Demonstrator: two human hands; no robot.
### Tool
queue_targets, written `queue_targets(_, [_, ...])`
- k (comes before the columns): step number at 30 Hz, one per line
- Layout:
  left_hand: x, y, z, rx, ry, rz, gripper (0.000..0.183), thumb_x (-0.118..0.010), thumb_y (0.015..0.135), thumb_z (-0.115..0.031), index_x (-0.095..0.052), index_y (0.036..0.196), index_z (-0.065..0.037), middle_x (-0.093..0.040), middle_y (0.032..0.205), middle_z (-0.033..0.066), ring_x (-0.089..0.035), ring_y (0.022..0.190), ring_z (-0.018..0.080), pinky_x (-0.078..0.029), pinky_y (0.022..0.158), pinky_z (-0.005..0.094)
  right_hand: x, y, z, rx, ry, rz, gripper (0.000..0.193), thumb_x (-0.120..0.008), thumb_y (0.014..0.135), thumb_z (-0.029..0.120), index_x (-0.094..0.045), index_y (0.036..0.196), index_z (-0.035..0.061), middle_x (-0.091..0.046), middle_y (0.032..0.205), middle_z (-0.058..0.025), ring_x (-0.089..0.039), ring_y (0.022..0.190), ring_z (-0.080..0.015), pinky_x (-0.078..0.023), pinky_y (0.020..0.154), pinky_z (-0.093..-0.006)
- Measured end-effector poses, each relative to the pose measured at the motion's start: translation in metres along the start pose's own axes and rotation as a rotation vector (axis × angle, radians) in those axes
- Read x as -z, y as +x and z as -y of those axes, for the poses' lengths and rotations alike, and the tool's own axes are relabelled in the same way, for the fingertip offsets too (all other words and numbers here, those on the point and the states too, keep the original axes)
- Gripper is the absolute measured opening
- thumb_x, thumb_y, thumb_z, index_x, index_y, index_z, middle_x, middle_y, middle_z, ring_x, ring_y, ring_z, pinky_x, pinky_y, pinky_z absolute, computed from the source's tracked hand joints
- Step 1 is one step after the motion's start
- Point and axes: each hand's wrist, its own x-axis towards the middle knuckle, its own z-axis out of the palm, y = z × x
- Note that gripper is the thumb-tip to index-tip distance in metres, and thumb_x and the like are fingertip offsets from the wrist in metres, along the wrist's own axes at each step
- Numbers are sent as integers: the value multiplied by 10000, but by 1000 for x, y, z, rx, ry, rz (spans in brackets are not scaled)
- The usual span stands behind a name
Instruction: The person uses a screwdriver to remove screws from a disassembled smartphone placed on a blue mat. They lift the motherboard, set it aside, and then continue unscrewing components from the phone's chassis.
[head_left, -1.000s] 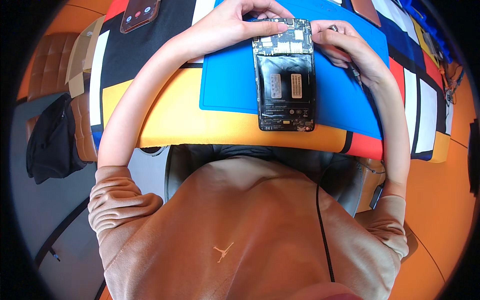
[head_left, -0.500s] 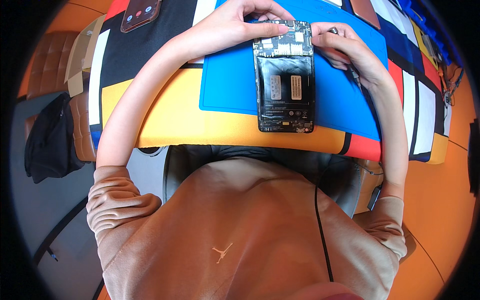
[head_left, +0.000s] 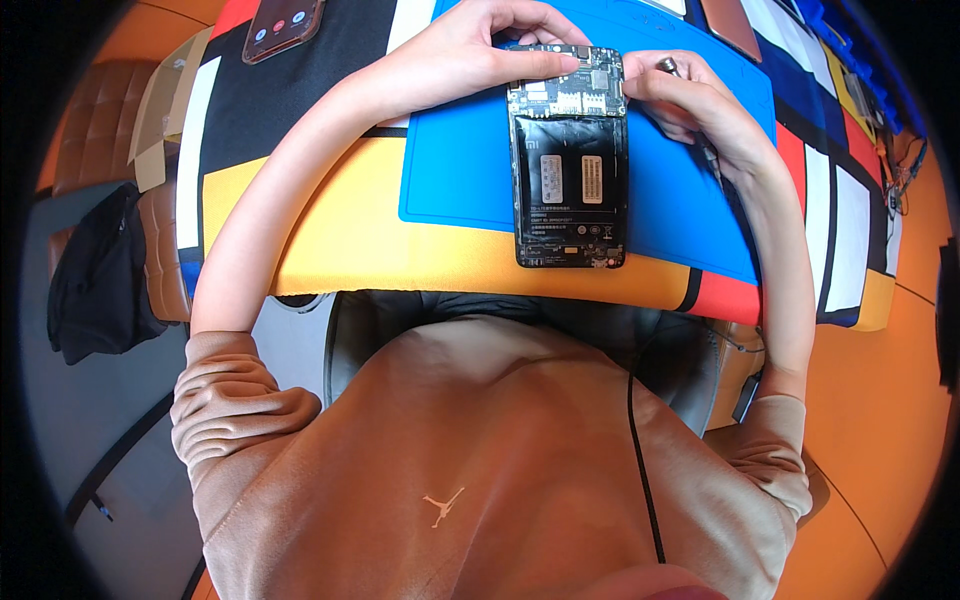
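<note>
Opened phone (head_left: 571, 225): back off, long side pointing toward the seated person, upper part over the blue mat (head_left: 455, 175), lower end over the yellow part of the patterned tablecloth (head_left: 370, 245). From where I stand, cannot tell whether it touches the mat. Circuit board (head_left: 600, 78) exposed at the far end, black battery (head_left: 572, 165) below it.

Left hand (head_left: 487, 52): pinching the phone's far left corner, thumb flat over the board, fingers bent behind the top edge.

Right hand (head_left: 700, 105): fingers curled around a slim tool (head_left: 711, 155), thumb and index tips close together at the phone's upper right edge; contact there unclear.

Second phone (head_left: 283, 28), screen lit, lies at far left on the cloth
</note>
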Motion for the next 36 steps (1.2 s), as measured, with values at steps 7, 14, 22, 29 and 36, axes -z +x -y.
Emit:
queue_targets(7, [-1,1,3,31,-32,0,396,-715,964,-322,-671,1259,-62,-688,1160,112,-621,1094,189,-474,985,316,0,0,3,7,-51,28,203,-670,959,273,-673,848,103,-404,572,92,-286,473,-4,-171,449,-215])
queue_targets(14, [-4,4,14,-203,-94,22,323,-691,1000,-308,-706,1258,-114,-675,958,4,-617,928,76,-495,879,239,-1,0,6,-42,-30,26,198,-692,948,240,-668,798,114,-422,567,104,-290,475,3,-165,449,-220])
queue_targets(22, [-8,7,14,-187,-140,5,325,-705,992,-302,-716,1243,-94,-656,935,-8,-575,922,65,-466,888,238,-9,4,9,-80,-46,-45,263,-808,894,282,-652,758,120,-439,549,100,-322,445,7,-182,423,-203])
queue_targets(29, [-11,16,24,-224,-289,-233,466,-484,1092,-416,-626,1348,-54,-696,1166,58,-582,1057,129,-454,962,282,28,-9,25,-48,122,-132,379,-784,917,237,-491,686,169,-389,532,111,-309,433,-2,-178,424,-205])
queue_targets(36, [-12,22,30,-179,-349,-292,453,-467,1096,-391,-647,1295,-26,-708,1173,64,-581,1051,142,-445,955,285,166,34,62,72,-276,-347,383,-694,993,373,-482,724,202,-320,556,141,-269,472,10,-193,448,-207])
